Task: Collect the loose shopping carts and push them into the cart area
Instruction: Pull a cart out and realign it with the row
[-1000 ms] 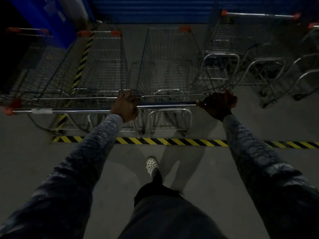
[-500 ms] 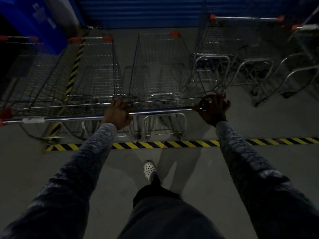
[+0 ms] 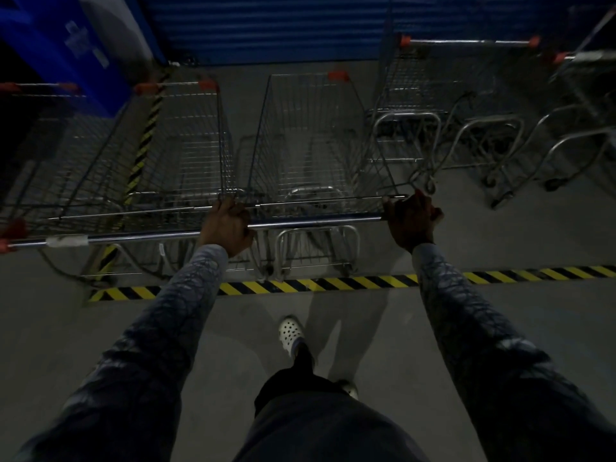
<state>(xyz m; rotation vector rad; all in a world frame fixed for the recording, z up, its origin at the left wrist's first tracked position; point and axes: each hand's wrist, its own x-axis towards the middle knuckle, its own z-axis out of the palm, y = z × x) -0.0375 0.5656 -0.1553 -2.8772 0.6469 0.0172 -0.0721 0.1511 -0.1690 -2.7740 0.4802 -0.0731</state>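
No text, brand or number can be read here. The pale label [image 3: 87, 45] on the blue bin [image 3: 63, 51] at the upper left is too blurred

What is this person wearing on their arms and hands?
Both arms are in long, close-fitting sleeves of dark grey-blue cloth with a paler, web-like pattern, ending at the wrists. The left hand and right hand are bare: no gloves, rings or watch show.

You're on a grey concrete floor [image 3: 83, 328]. Yellow-black hazard tape [image 3: 333, 284] runs across it, a second strip [image 3: 145, 141] heads off toward the blue wall. Wire shopping carts [image 3: 300, 155] stand on it past the tape. Your white clog [image 3: 290, 331] is planted short of the tape.
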